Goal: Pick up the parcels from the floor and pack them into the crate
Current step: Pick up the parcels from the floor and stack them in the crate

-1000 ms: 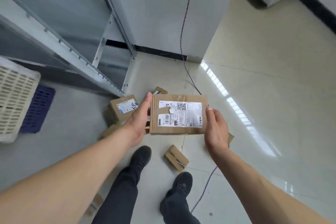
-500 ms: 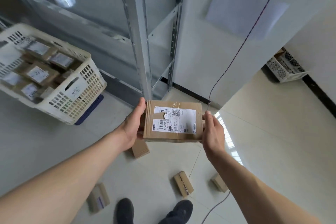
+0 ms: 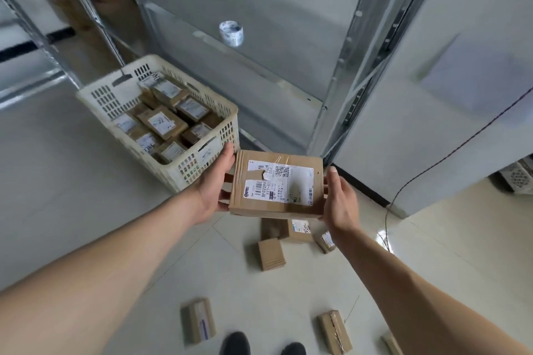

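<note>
I hold a flat brown cardboard parcel (image 3: 277, 184) with a white shipping label in mid-air, label up. My left hand (image 3: 215, 184) grips its left edge, thumb on top. My right hand (image 3: 339, 199) grips its right edge. A cream plastic crate (image 3: 202, 158) stands on the floor to the left and a little beyond the parcel, holding several labelled brown parcels. More small parcels lie on the floor: one (image 3: 271, 253) just below the held parcel, one (image 3: 300, 229) partly hidden under it, one (image 3: 198, 320) near my shoes, one (image 3: 334, 331) at the bottom right.
A metal shelving rack (image 3: 354, 66) with grey panels rises behind the crate. A roll of tape (image 3: 230, 32) sits on its shelf. A thin dark cable (image 3: 432, 167) runs down the white wall to the floor at the right. Another basket (image 3: 516, 176) sits at the far right edge.
The view has swung left and up: the crate now sits close to the left of the held parcel. Both hands keep the same grip on the parcel.
</note>
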Available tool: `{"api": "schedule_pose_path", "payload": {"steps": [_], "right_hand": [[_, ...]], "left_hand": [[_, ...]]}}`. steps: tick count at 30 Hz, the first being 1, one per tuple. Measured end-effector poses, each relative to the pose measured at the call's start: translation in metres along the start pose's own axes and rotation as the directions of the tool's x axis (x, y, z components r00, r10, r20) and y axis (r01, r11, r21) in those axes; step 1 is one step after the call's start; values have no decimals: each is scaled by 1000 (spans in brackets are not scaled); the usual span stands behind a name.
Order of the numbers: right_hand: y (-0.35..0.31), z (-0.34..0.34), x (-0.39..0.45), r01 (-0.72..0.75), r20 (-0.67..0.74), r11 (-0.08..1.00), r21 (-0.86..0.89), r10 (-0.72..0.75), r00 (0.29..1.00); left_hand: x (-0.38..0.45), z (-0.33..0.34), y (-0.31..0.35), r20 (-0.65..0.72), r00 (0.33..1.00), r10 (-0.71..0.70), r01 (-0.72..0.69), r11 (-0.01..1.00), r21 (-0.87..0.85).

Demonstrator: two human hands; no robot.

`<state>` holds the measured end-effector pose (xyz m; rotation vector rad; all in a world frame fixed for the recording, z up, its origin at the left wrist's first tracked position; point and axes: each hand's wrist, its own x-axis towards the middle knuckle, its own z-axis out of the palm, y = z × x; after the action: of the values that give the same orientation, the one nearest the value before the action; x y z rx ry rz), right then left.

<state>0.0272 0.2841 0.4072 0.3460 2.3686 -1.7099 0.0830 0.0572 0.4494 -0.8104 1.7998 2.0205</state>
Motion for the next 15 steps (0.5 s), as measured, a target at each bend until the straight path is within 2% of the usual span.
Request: {"api": "schedule_pose_path", "payload": {"steps": [11, 15], "right_hand": [[-56, 69, 28, 85, 193, 994, -72, -70, 979], [-81, 87, 40, 131, 260, 987, -88, -104, 960]], "left_hand": [[-8, -55, 27, -174, 984, -26, 4, 992, -125], [-9, -69, 41, -226, 974, -8, -33, 984, -176]]}}
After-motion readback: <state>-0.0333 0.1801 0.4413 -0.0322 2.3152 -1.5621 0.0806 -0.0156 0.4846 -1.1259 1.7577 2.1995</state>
